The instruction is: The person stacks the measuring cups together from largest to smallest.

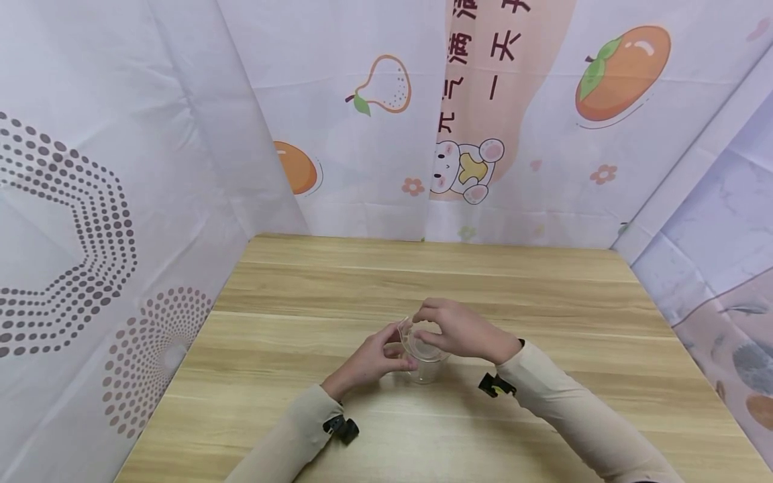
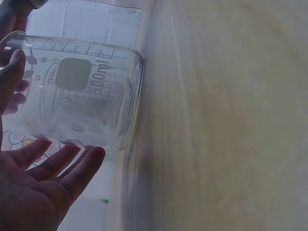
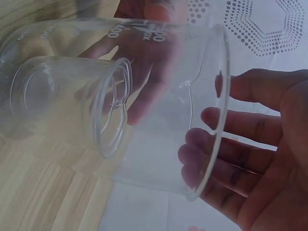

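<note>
A large clear glass beaker with white volume marks stands on the wooden table. A smaller glass beaker sits inside it, near its bottom; doubled rims show there, and I cannot tell whether a further one is nested. My left hand holds the large beaker from the left, thumb on one side and fingers on the other. Over the beaker's mouth is my right hand, fingers loosely bent. In the right wrist view its fingertips show through the glass just past the rim, apart from the smaller beaker.
The wood-grain table extends around both hands. A printed curtain hangs behind its far edge, and a dotted white curtain borders the left side. Dark wrist cameras are strapped at both wrists.
</note>
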The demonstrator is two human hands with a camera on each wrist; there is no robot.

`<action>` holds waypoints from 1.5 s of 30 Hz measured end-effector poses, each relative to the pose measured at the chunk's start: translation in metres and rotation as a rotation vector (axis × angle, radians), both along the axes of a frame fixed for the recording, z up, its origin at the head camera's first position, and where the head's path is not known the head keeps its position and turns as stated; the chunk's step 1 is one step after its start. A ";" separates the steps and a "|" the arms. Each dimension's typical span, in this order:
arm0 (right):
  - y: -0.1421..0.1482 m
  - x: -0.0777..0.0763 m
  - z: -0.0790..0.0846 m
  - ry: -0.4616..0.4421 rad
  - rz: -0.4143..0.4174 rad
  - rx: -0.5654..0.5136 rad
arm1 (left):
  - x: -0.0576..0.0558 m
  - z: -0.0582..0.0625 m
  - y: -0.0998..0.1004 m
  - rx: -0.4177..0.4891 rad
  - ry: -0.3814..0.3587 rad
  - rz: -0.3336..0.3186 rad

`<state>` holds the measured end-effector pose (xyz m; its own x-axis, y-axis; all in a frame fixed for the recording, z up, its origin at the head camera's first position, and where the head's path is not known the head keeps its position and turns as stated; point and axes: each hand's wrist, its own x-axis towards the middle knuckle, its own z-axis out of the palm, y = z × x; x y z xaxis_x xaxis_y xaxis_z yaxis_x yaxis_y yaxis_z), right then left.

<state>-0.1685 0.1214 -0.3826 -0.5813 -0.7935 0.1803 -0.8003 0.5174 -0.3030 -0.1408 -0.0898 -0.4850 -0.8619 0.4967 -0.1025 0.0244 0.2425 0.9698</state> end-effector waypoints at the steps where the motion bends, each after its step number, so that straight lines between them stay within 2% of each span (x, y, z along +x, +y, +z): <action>1: 0.001 0.000 0.000 -0.006 -0.001 -0.015 | 0.000 0.000 0.000 0.000 -0.001 0.001; 6: 0.005 -0.001 0.000 -0.015 -0.021 -0.064 | 0.000 0.000 0.000 -0.008 0.011 0.002; 16: 0.017 -0.001 -0.004 -0.027 -0.119 -0.196 | 0.000 -0.002 0.000 -0.012 0.010 0.003; 24: 0.027 -0.001 -0.010 -0.078 -0.186 -0.276 | -0.001 -0.003 0.001 0.000 0.010 0.011; 31: 0.036 0.003 -0.020 -0.167 -0.252 -0.308 | 0.000 -0.003 0.001 0.009 0.008 0.011; 37: 0.042 0.007 -0.033 -0.199 -0.251 -0.347 | -0.001 -0.004 0.001 0.024 0.007 0.017; 45: 0.046 0.014 -0.049 -0.328 -0.237 -0.403 | 0.000 -0.003 0.001 0.011 0.012 0.024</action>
<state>-0.1540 0.1678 -0.4314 -0.8113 -0.5406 0.2225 -0.5077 0.4630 -0.7266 -0.1406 -0.0885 -0.4884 -0.8745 0.4771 -0.0871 0.0299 0.2324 0.9722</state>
